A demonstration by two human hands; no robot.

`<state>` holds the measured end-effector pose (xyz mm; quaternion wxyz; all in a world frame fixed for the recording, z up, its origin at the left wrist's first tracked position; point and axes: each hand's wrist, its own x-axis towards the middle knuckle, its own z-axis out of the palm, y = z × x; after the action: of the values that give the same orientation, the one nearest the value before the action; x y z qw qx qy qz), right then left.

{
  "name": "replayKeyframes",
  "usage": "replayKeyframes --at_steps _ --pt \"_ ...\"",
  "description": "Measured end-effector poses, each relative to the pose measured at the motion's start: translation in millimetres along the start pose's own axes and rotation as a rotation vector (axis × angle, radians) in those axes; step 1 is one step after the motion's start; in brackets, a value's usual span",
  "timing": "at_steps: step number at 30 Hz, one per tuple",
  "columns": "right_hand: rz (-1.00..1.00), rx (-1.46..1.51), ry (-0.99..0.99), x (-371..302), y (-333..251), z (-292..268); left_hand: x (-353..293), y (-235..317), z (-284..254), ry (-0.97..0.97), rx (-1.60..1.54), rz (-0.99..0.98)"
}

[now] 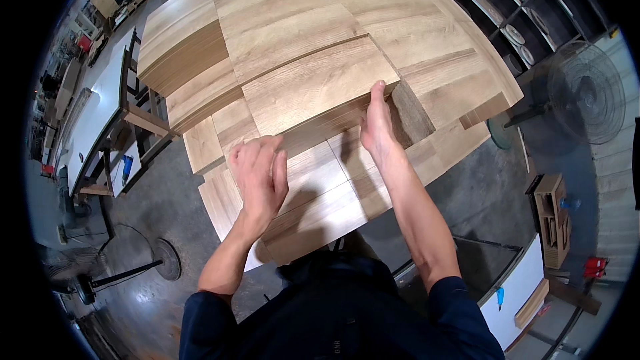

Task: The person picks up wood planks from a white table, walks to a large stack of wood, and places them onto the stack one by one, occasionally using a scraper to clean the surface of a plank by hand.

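Note:
A stack of thin wood-grain boards (320,83) lies in front of me on top of more boards. My right hand (379,123) grips its near right corner, thumb over the top face and fingers against the front edge. By the near left corner of that stack is my left hand (259,177), its fingers curled and the thumb along the side. The palm and fingertips of the left hand are hidden, so I cannot tell what it holds or whether it touches the stack. Lower pale boards (310,187) lie beneath both hands, with shadows across them.
Taller board stacks (280,7) fill the far side. A white-topped table (107,93) stands left, a fan (127,273) lower left. Another fan (587,93) and shelving (513,10) are at right. A white worktop (513,293) with a blue tool (500,298) sits lower right.

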<state>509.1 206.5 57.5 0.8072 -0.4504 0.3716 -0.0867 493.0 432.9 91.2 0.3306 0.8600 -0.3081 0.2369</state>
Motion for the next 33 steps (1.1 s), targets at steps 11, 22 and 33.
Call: replayKeyframes --at_steps 11,22,33 --pt "-0.105 0.046 0.034 11 23 -48 -9 -27 82 -0.508 -0.767 -0.500" --pt "0.055 0.031 0.105 -134 130 -158 -11 -18 169 -0.853 -0.551 -0.187" --pt "-0.059 0.230 0.798 -309 207 -314 -63 28 217 -1.021 -1.066 -0.495"
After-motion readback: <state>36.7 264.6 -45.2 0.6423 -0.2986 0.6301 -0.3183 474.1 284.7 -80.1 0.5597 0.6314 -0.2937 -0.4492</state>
